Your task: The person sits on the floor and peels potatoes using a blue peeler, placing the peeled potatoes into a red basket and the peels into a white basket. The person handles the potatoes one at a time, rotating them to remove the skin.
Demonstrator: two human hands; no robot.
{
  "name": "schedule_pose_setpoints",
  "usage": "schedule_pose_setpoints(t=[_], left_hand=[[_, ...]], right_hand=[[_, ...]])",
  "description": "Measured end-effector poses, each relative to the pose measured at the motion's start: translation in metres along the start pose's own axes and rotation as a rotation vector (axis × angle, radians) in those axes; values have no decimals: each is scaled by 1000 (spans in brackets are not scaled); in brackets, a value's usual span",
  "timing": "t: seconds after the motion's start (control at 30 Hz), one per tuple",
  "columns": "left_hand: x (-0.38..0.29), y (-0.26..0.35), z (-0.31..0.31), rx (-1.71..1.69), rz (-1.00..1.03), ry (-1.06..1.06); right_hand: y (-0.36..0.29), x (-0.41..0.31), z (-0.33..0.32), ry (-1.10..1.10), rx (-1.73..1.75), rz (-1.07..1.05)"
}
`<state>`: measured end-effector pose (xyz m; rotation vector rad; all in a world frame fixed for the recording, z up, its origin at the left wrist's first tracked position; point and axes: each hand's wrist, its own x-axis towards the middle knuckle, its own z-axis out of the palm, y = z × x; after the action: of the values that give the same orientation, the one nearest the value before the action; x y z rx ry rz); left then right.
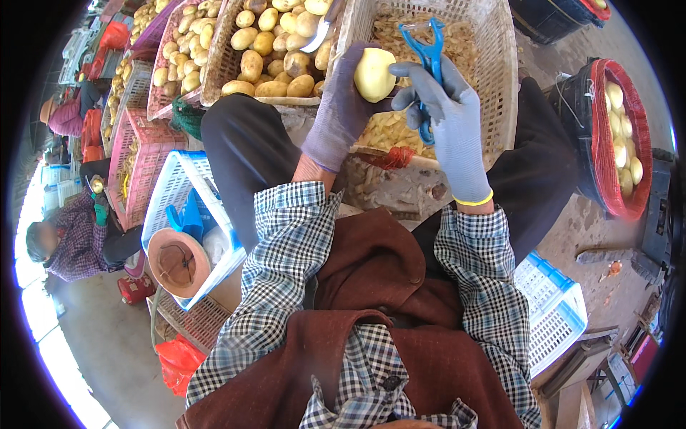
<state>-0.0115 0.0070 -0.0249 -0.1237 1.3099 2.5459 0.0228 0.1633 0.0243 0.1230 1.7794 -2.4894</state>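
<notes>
My left hand [343,102], in a purple-grey knitted glove, holds a peeled pale yellow potato [374,75]. In my right hand [437,102], gloved in grey with a yellow cuff edge, is a blue Y-shaped vegetable peeler [430,51], its head pointing away from me. The right fingertips are close beside the potato; whether they touch it I cannot tell. Both hands are over a pale plastic crate [506,80] holding potato peelings [450,35]. Left of it, a second crate [214,53] holds unpeeled potatoes [252,65], with a knife [317,36] at its right side.
At right stands a black bucket [581,123] lined with red mesh, with peeled potatoes [620,128] inside. A blue-and-white basket [187,161] with a hat [179,263] is at my left. A white-and-blue crate [552,316] lies right. Co-workers [80,236] sit at far left.
</notes>
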Motion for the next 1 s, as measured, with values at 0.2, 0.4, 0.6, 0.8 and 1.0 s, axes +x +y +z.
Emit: schedule_pose_setpoints(t=[0.2, 0.4, 0.6, 0.8, 1.0], left_hand=[[6, 1, -1, -303, -94, 23], [11, -3, -19, -100, 110, 63], [7, -4, -23, 104, 253, 200], [6, -14, -24, 493, 595, 119], [3, 0, -23, 1034, 610, 163]], right_hand=[[0, -5, -9, 86, -255, -41], [22, -12, -4, 18, -716, -307], [34, -11, 1, 12, -868, -465], [18, -5, 13, 13, -1265, -524], [25, -22, 17, 10, -1454, -507]])
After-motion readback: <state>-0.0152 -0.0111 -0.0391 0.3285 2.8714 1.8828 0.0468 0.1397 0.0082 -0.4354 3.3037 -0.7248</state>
